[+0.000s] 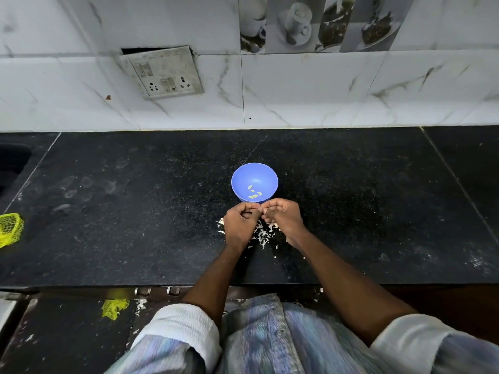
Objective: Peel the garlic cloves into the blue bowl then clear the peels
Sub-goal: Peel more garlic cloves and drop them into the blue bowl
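Observation:
A blue bowl (244, 175) stands on the black counter (135, 211) and holds several peeled garlic cloves (254, 193). Just in front of the bowl my left hand (239, 225) and my right hand (285, 218) meet with curled fingers, fingertips pinching a small garlic clove (261, 209) between them; the clove is mostly hidden. Under and between my hands lies a heap of white garlic peels (263, 234) on the counter.
A yellow mesh bag (10, 229) lies at the counter's left edge, beside a dark sink (12, 160). Another yellow mesh scrap (114, 307) and bits of peel lie on the floor below. A switch plate (164, 72) hangs on the tiled wall.

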### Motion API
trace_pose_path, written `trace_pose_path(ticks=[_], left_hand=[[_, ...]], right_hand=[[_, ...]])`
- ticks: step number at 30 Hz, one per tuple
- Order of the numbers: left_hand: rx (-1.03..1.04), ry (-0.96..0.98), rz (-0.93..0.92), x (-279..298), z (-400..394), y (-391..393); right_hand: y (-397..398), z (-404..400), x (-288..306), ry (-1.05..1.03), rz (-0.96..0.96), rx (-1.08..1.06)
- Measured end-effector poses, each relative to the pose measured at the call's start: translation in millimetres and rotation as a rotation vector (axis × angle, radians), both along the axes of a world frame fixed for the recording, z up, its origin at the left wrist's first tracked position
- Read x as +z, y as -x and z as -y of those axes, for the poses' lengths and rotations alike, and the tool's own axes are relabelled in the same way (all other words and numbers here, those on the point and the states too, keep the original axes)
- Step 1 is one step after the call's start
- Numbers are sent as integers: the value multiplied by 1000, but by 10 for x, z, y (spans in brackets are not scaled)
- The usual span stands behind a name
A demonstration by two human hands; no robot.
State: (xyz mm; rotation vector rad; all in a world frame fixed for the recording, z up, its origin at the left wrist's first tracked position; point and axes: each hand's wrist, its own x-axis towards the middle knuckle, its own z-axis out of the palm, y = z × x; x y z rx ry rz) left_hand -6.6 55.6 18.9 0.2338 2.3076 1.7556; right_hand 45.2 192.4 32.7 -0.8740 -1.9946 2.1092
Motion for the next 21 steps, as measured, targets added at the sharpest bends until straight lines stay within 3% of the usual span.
trace_pose_path(ticks=[12,21], left_hand=[[-8,62,-154,-26,8,4],[6,8,-64,-60,52,-35]], right_hand=[[-17,-17,9,-191,0,53],[-27,31,9,-202,52,102]])
